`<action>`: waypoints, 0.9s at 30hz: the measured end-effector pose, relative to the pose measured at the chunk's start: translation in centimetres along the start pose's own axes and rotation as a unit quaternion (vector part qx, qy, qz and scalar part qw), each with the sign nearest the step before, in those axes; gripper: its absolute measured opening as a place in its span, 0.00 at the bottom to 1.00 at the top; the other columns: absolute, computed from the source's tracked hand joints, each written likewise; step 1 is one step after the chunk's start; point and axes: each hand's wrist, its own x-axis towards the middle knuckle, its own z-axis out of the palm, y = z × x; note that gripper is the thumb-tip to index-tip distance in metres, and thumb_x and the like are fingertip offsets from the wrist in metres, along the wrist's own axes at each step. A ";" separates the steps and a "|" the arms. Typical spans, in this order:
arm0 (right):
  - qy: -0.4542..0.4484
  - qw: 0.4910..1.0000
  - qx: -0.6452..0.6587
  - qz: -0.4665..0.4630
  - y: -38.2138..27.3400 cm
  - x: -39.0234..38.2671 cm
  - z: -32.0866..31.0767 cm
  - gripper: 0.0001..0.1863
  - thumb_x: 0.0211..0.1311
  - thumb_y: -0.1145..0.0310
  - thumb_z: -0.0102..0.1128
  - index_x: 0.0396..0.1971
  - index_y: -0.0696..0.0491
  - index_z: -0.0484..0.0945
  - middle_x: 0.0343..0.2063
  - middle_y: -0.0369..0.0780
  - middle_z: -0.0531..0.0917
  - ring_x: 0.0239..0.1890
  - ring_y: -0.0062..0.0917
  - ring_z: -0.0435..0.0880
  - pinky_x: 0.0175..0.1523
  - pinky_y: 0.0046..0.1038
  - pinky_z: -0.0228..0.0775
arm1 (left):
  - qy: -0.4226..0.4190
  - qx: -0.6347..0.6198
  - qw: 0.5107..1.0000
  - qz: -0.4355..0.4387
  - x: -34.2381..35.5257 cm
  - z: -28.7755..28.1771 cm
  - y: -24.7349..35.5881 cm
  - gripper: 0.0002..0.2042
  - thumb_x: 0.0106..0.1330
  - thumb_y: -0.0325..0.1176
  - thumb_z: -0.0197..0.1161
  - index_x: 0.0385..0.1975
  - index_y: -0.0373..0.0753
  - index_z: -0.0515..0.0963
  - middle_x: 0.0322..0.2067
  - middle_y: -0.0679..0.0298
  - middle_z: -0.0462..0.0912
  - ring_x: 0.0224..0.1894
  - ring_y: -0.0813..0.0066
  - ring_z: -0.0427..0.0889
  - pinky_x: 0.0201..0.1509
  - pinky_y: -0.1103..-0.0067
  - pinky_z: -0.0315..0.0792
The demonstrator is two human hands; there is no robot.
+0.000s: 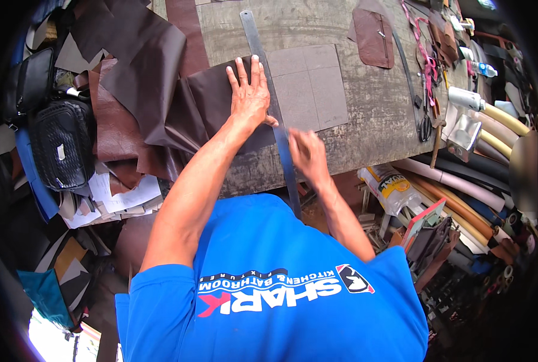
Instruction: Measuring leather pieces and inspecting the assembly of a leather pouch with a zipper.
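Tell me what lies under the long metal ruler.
The worn tabletop shows around the far end of the ruler; lower, dark brown leather borders its left edge, a grey sheet its right. Whether either extends beneath is hidden.

pass: tabletop [377,108] r of gray sheet [308,87] | blk l: leather heap [151,78] | mid: ruler [286,160] | far r: scissors [425,128]
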 end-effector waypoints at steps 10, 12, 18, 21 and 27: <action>0.136 0.990 -0.034 0.035 -1.1 -10.0 -3.0 0.13 0.61 0.80 0.54 0.46 0.58 0.77 0.46 0.46 0.80 0.47 0.41 0.79 0.50 0.38 0.71 | 0.030 -0.012 0.999 0.000 2.6 -0.4 1.5 0.53 0.48 0.59 0.70 0.64 0.22 0.56 0.68 0.39 0.50 0.72 0.34 0.39 0.70 0.43 0.36; 0.146 0.986 -0.042 0.073 -1.0 -11.6 -3.3 0.13 0.62 0.78 0.55 0.47 0.57 0.76 0.43 0.46 0.79 0.44 0.41 0.80 0.46 0.38 0.73 | 0.137 -0.031 0.989 0.040 5.7 0.6 1.9 0.48 0.52 0.53 0.68 0.64 0.23 0.57 0.68 0.40 0.51 0.72 0.37 0.43 0.71 0.45 0.40; 0.165 0.962 -0.134 0.174 3.9 -9.7 -2.5 0.19 0.63 0.71 0.59 0.54 0.53 0.73 0.34 0.43 0.72 0.31 0.42 0.80 0.33 0.39 0.73 | 0.189 -0.012 0.982 0.007 8.8 2.7 6.5 0.25 0.66 0.32 0.50 0.61 0.27 0.63 0.61 0.45 0.64 0.67 0.47 0.59 0.68 0.48 0.53; 0.213 0.946 -0.175 0.168 6.7 -5.9 -3.1 0.22 0.59 0.75 0.59 0.55 0.52 0.72 0.35 0.43 0.73 0.31 0.43 0.79 0.34 0.39 0.73 | 0.163 0.027 0.986 -0.015 9.8 0.5 7.1 0.23 0.63 0.38 0.60 0.54 0.30 0.70 0.50 0.54 0.72 0.56 0.57 0.70 0.60 0.55 0.63; 0.249 0.907 -0.310 0.138 9.0 -4.4 -1.0 0.27 0.46 0.76 0.58 0.53 0.52 0.75 0.35 0.39 0.73 0.29 0.36 0.80 0.33 0.34 0.74 | -0.024 -0.002 1.000 0.002 13.4 -3.9 4.8 0.37 0.36 0.48 0.80 0.48 0.37 0.75 0.52 0.52 0.73 0.55 0.55 0.72 0.58 0.60 0.66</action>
